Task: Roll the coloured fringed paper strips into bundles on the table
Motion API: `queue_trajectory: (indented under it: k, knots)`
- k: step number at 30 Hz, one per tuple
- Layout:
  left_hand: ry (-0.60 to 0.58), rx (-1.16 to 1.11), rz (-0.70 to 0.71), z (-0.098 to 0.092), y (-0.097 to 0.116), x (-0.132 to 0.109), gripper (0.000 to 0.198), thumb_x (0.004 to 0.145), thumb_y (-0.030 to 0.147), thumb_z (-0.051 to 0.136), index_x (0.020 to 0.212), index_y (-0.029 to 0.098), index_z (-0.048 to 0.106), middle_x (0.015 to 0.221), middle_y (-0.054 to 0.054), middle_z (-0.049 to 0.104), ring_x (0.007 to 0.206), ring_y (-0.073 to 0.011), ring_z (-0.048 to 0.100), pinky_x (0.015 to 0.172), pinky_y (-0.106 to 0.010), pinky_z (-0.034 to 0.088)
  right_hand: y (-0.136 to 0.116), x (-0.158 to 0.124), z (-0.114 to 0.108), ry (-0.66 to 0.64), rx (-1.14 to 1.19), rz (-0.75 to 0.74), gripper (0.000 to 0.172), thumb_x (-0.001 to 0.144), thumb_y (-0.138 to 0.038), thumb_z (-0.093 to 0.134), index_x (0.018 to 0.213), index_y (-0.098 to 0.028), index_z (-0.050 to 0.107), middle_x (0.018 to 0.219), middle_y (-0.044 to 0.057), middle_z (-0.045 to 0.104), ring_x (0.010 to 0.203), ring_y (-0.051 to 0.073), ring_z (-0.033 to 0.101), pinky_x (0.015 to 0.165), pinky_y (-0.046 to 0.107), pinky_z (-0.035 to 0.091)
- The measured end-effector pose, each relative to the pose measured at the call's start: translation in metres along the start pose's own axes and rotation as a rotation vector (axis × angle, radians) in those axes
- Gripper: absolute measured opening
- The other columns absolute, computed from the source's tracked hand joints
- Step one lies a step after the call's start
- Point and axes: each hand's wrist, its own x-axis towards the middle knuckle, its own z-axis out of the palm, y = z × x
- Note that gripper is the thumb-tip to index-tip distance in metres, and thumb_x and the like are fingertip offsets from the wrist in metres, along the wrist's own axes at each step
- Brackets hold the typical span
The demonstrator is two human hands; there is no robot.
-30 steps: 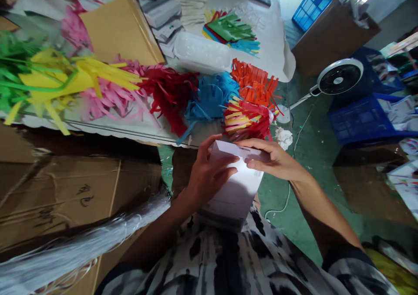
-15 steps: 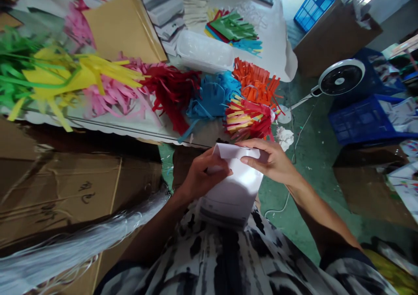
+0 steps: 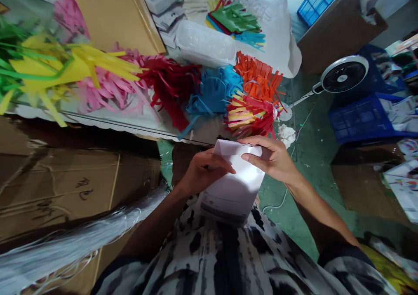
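I hold a white paper box [image 3: 233, 190] upright against my lap. My left hand [image 3: 202, 175] is curled around its upper left side, fingers pressed on the front face. My right hand [image 3: 272, 157] grips the top right corner, thumb under and fingers over a folded top flap. Just beyond the box, at the table's near edge, lies a red and yellow fringed paper bundle [image 3: 248, 117].
The table [image 3: 130, 127] carries fringed paper in yellow [image 3: 72, 66], pink, red [image 3: 171, 86], blue [image 3: 212, 92] and orange [image 3: 257, 77], plus a clear plastic tub [image 3: 205, 44]. Cardboard boxes [image 3: 65, 186] stand at left. A white fan [image 3: 342, 75] and blue crates [image 3: 365, 118] sit on the green floor.
My left hand has gone from lying flat on the box's front to curling at its upper left edge. The top flap now stands folded up. The right hand stays on the top corner.
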Motion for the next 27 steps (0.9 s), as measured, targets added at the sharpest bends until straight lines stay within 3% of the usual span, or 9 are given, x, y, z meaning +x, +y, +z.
queue_trajectory:
  k: [9, 13, 16, 19, 20, 23, 27]
  knots:
    - [0.020, 0.153, 0.080, 0.011, 0.007, -0.003, 0.008, 0.089, 0.016, 0.077, 0.090, 0.021, 0.084, 0.096, -0.007, 0.079, 0.086, -0.0173, 0.074, 0.076, -0.028, 0.059, -0.004, 0.005, -0.008, -0.159, -0.055, 0.050, 0.026, 0.091, -0.039, 0.079, 0.111, -0.028, 0.069, 0.103, 0.000, 0.071, 0.092, 0.017, 0.063, 0.081, 0.033, 0.049]
    - [0.129, 0.298, 0.135, 0.016, 0.012, -0.017, 0.012, 0.086, 0.012, 0.080, 0.092, 0.023, 0.080, 0.130, -0.008, 0.068, 0.109, -0.0197, 0.072, 0.090, -0.031, 0.060, -0.003, 0.003, -0.012, -0.128, -0.014, 0.087, 0.027, 0.089, -0.040, 0.081, 0.110, -0.027, 0.069, 0.099, 0.000, 0.070, 0.089, 0.017, 0.063, 0.077, 0.031, 0.048]
    - [0.290, 0.107, -0.054, 0.013, 0.015, -0.022, 0.033, 0.078, 0.020, 0.090, 0.103, 0.023, 0.068, 0.146, -0.009, 0.058, 0.107, -0.0205, 0.073, 0.090, -0.034, 0.062, -0.004, 0.001, -0.013, -0.092, -0.021, 0.092, 0.029, 0.088, -0.040, 0.082, 0.110, -0.027, 0.069, 0.098, 0.000, 0.070, 0.090, 0.018, 0.063, 0.079, 0.031, 0.049]
    - [0.244, -0.147, -0.342, 0.010, 0.017, -0.014, 0.069, 0.064, 0.030, 0.099, 0.119, 0.024, 0.058, 0.124, -0.007, 0.071, 0.088, -0.0189, 0.074, 0.072, -0.027, 0.061, -0.010, 0.000, -0.010, -0.088, -0.046, 0.066, 0.027, 0.088, -0.039, 0.082, 0.109, -0.028, 0.069, 0.100, 0.000, 0.071, 0.091, 0.018, 0.064, 0.082, 0.032, 0.050]
    - [0.183, -0.159, -0.425, 0.009, 0.018, -0.010, 0.069, 0.063, 0.033, 0.099, 0.119, 0.023, 0.060, 0.111, -0.005, 0.074, 0.083, -0.0185, 0.073, 0.068, -0.025, 0.058, -0.013, 0.000, -0.008, -0.085, -0.059, 0.057, 0.026, 0.089, -0.039, 0.081, 0.109, -0.028, 0.069, 0.101, 0.000, 0.072, 0.091, 0.018, 0.064, 0.082, 0.033, 0.050]
    - [0.060, -0.098, -0.561, 0.010, 0.021, 0.001, 0.047, 0.069, 0.037, 0.094, 0.105, 0.016, 0.073, 0.086, -0.002, 0.074, 0.073, -0.0169, 0.067, 0.063, -0.024, 0.051, -0.019, 0.000, -0.006, -0.070, -0.106, 0.048, 0.025, 0.090, -0.042, 0.080, 0.108, -0.029, 0.069, 0.101, 0.001, 0.072, 0.092, 0.020, 0.065, 0.083, 0.035, 0.051]
    - [0.019, -0.098, -0.554, 0.012, 0.022, 0.006, 0.040, 0.070, 0.035, 0.091, 0.102, 0.015, 0.080, 0.083, -0.002, 0.074, 0.071, -0.0157, 0.063, 0.062, -0.024, 0.048, -0.018, -0.003, -0.010, -0.086, -0.041, 0.106, 0.028, 0.090, -0.047, 0.079, 0.107, -0.028, 0.069, 0.096, 0.001, 0.070, 0.087, 0.019, 0.064, 0.075, 0.032, 0.051]
